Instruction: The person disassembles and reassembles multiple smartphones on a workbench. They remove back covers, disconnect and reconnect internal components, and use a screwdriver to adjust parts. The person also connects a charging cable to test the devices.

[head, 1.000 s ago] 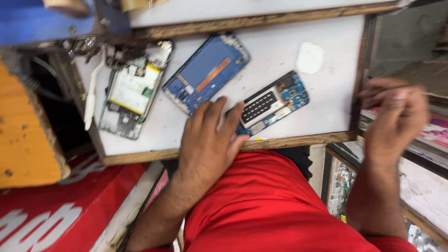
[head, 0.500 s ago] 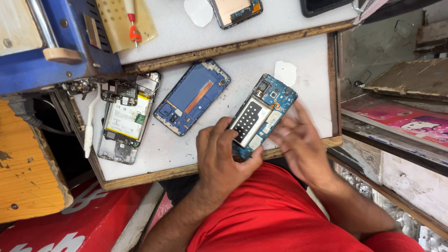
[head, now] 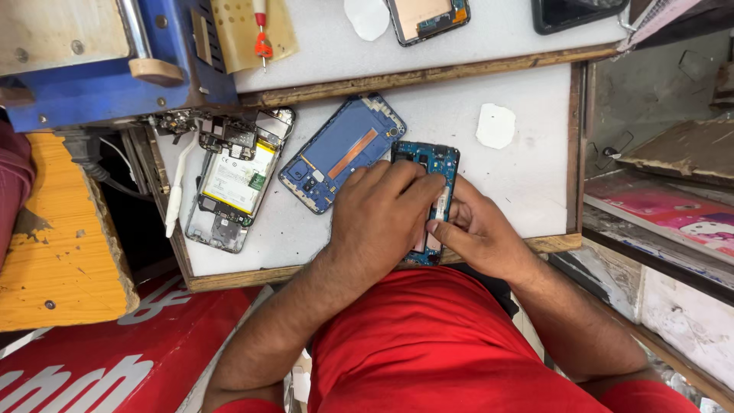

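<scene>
1. Both my hands are now on the opened phone (head: 425, 157). A second ago only the left hand (head: 378, 218) touched it; the right hand (head: 478, 229) was off to the side.
2. Phone has swung from slanted to roughly upright, at the counter (head: 527, 180) front edge.
3. Left hand clamps it from above; right fingertips pinch its right side.
4. Blue back cover (head: 340, 153) lies untouched just left, so work has moved to the board.

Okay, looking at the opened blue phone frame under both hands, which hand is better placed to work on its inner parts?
Probably the right hand: its fingertips pinch at the opened blue phone frame from the side, while the left hand lies flat across it, steadying it.
</scene>
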